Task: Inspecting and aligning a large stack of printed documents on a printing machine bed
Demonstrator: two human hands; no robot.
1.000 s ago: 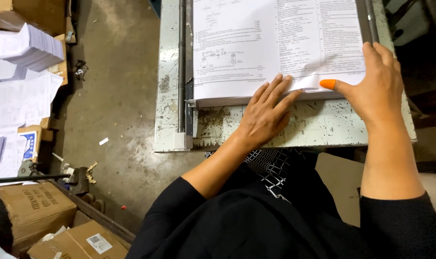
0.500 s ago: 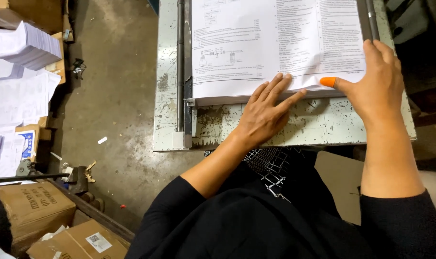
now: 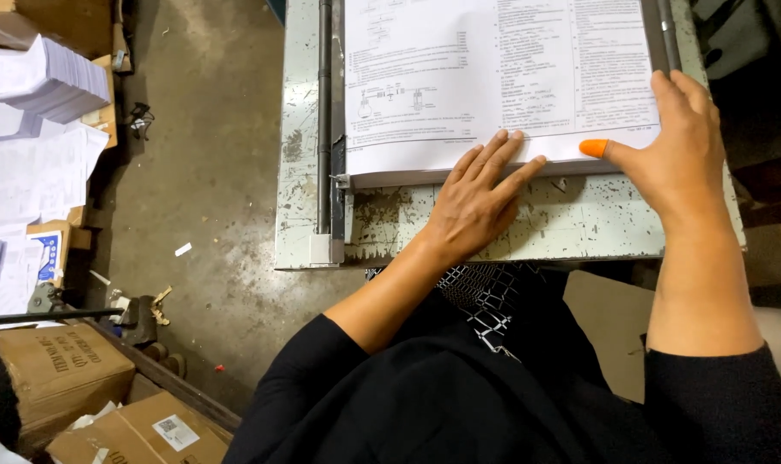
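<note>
A thick stack of white printed sheets [image 3: 459,77] lies on a worn pale green metal table [image 3: 571,228]. My left hand [image 3: 476,193] rests flat, fingers spread, with its fingertips on the stack's near edge. My right hand [image 3: 678,150] holds the stack's near right corner, and its thumb wears an orange rubber tip [image 3: 593,148] pressed against the edge of the sheets. A dark metal rail [image 3: 324,120] runs along the stack's left side.
On the concrete floor at the left lie piles of white paper [image 3: 42,77] and loose sheets [image 3: 33,176]. Brown cardboard boxes [image 3: 59,378] stand at the lower left. A dark metal bar [image 3: 665,34] borders the stack's right side.
Both hands keep their places on the stack's near edge. The view has shifted slightly, nothing else has moved.
</note>
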